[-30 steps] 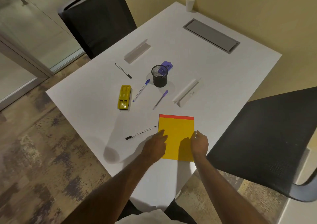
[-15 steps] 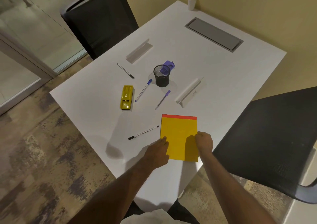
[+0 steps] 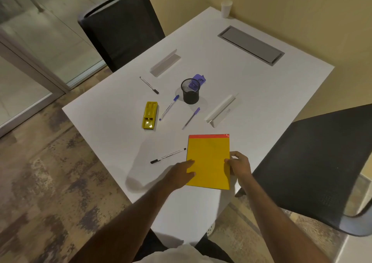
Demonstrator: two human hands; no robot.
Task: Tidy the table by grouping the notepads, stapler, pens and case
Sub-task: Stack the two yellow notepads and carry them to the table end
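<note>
- Since the earlier frame the right hand is sitting further up the pad's right edge, its fingers now curling over that edge; the left hand is staying at the lower left edge, and the yellow notepad is lying much where it was.
- The left fingers are lying fairly straight and together, touching the pad's left edge, while the right fingers are bending narrowly round the opposite edge, so the pad is lying flat between both hands near the table corner.
- Just left of the left fingertips a black-capped pen is lying, its tip nearly touching the pad.
- Well beyond the fingers are lying two blue pens, another black pen, the yellow stapler and the mesh pen cup.
- The step appears to be squaring or picking up the notepad, early in the tidying.
- Next, the hands will probably be needing a firmer hold under the pad, or a slide towards the cup, keeping clear of the near pen.
</note>
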